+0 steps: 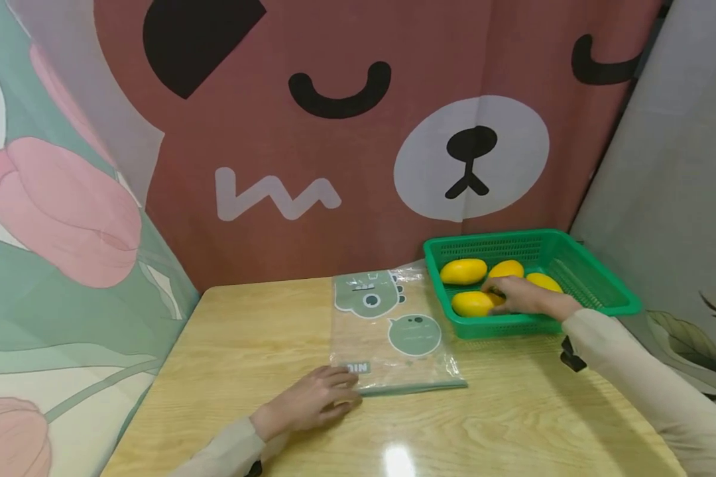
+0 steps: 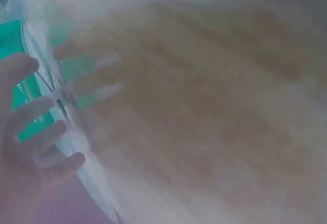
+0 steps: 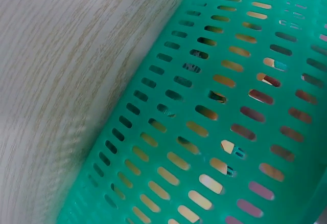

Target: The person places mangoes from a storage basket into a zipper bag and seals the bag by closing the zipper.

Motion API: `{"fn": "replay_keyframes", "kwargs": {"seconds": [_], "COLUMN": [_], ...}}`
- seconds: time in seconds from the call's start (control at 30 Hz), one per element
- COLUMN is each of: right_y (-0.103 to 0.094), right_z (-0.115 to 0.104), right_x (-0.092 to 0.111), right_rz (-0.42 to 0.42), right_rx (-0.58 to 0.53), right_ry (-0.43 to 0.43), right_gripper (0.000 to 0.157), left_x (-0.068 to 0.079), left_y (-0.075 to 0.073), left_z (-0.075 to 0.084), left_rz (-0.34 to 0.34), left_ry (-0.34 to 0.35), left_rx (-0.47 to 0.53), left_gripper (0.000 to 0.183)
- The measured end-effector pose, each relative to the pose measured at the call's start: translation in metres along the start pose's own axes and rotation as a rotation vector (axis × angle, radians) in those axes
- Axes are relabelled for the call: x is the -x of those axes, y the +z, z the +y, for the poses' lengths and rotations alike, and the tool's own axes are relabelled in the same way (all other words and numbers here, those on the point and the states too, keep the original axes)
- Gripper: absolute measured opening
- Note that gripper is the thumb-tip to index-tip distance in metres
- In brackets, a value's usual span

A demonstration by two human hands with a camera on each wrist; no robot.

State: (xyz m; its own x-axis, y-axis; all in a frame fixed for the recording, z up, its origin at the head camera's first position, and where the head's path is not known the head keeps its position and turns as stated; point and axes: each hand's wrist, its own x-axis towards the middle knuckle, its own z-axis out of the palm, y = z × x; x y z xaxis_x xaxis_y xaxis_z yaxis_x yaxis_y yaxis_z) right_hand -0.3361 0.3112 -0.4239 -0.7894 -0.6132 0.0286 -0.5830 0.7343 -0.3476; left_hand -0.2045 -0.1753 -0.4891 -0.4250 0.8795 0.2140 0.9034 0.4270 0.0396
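Several yellow mangoes [image 1: 463,271] lie in a green plastic basket [image 1: 623,301] at the right of the table. My right hand [image 1: 519,295] reaches over the basket's near wall and grips the right end of the nearest mango [image 1: 473,304], partly covering it. In the right wrist view the slotted basket wall [image 3: 179,101] hides that hand. Left of the basket lies a flat clear plastic bag [image 1: 388,341] with green dinosaur prints. My left hand [image 1: 319,397] rests at its near left corner, fingers loosely extended. The left wrist view shows this hand [image 2: 30,137] beside the bag's edge.
The wooden table [image 1: 244,331] extends left and in front of the bag. A curtain with a bear print [image 1: 334,146] hangs behind it. Patterned cloth [image 1: 65,212] borders the left side, and a grey curtain [image 1: 680,199] the right.
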Motion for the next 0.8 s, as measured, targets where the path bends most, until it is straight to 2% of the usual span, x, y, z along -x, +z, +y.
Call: {"fn": "replay_keyframes", "kwargs": {"seconds": [0.33, 0.63, 0.8], "right_y": [0.002, 0.007, 0.006], "right_z": [-0.001, 0.003, 0.003], "right_x": [-0.002, -0.001, -0.002], "right_rz": [-0.004, 0.014, 0.012], "right_rx": [-0.01, -0.004, -0.002], "right_ry": [-0.006, -0.013, -0.025], "right_gripper": [0.045, 0.042, 0.045], "left_x": [-0.003, -0.012, -0.013], "left_y": [-0.002, -0.002, -0.004], "left_z": [0.0, 0.0, 0.0], "left_rz": [-0.019, 0.055, 0.013], "left_ry": [-0.038, -0.064, -0.098], "left_rx": [0.004, 0.031, 0.006], "left_gripper": [0.027, 0.019, 0.02]}}
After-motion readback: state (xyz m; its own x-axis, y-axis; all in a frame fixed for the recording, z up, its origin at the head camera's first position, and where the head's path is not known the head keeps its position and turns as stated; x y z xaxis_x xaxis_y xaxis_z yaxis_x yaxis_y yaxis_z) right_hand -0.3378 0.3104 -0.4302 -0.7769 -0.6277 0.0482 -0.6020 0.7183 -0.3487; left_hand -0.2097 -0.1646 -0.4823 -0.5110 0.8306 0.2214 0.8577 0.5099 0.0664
